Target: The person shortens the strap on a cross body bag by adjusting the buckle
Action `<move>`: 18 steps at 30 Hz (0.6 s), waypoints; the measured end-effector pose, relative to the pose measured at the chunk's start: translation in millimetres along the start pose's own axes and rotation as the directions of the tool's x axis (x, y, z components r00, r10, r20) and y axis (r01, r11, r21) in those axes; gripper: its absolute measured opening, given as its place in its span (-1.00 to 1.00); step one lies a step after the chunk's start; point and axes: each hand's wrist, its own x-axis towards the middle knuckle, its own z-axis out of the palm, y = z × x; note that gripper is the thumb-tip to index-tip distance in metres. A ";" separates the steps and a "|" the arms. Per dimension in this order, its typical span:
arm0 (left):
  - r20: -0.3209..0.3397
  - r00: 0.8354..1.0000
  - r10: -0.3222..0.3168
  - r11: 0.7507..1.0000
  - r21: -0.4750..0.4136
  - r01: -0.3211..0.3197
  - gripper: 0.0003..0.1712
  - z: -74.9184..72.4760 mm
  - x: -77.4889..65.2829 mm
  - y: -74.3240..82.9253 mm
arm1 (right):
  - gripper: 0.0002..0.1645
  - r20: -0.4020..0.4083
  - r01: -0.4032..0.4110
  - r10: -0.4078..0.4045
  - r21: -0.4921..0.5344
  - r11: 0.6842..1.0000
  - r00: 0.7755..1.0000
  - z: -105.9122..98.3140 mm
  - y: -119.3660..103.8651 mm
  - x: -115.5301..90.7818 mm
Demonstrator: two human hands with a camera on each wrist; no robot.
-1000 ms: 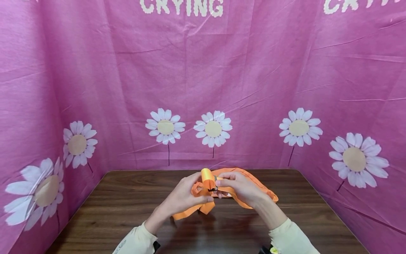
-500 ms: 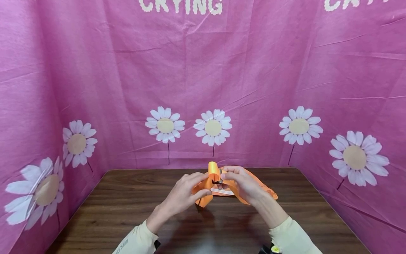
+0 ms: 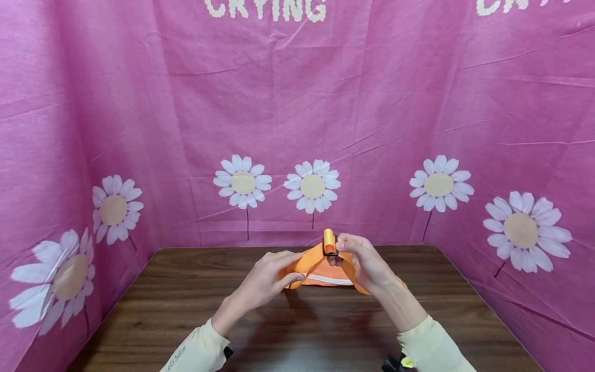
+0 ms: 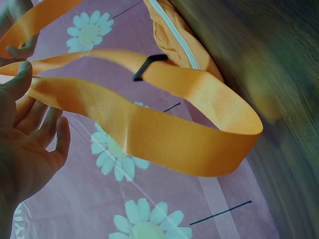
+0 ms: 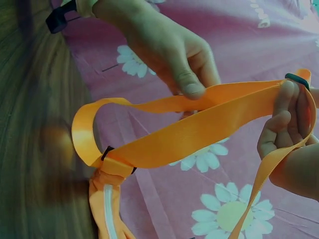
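Note:
An orange webbing strap (image 3: 304, 262) runs between both hands. My left hand (image 3: 262, 281) pinches one length of it between thumb and fingers, as the right wrist view also shows. My right hand (image 3: 364, 266) grips a black slide buckle (image 5: 297, 79) at the edge, with a short upright strap loop (image 3: 328, 238) threaded through it. Behind the strap, an orange bag (image 3: 325, 276) with a white zipper lies on the table, partly hidden by the right hand. A second black strap fitting (image 4: 145, 68) sits near the bag's end, where the strap turns back in a wide loop.
The brown wood table (image 3: 186, 310) lies under the hands. Pink cloth (image 3: 372, 103) with printed daisies hangs around its back and sides. A black device (image 3: 392, 363) shows at the right cuff.
The right hand and buckle have moved up and to the right. The strap between the hands has straightened, the upright loop looks smaller, and more of the bag's zipper shows.

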 end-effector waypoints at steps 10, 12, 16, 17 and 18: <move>0.027 0.999 -0.029 0.998 0.054 0.027 -0.42 -2.0 -4.4 -13.3 | -0.75 -0.052 0.072 -0.069 0.053 0.996 0.996 -8.9 -9.0 -2.6; 0.037 0.999 -0.033 0.997 0.064 0.031 -0.40 -3.0 -5.3 -15.9 | -0.75 -0.057 0.076 -0.073 0.061 0.995 0.996 -9.9 -9.7 -2.8; 0.060 0.997 -0.051 0.997 0.060 0.047 -0.39 -5.9 -6.2 -19.4 | -0.76 -0.072 0.064 -0.063 0.021 0.998 0.995 -11.1 -8.8 -1.9; 0.066 0.996 -0.054 0.997 0.059 0.050 -0.38 -6.6 -6.2 -20.2 | -0.77 -0.076 0.061 -0.061 0.000 0.998 0.995 -11.3 -8.2 -1.7; 0.071 0.996 -0.055 0.997 0.056 0.051 -0.36 -7.0 -6.0 -20.8 | -0.77 -0.080 0.057 -0.058 -0.018 0.998 0.995 -11.6 -7.4 -1.5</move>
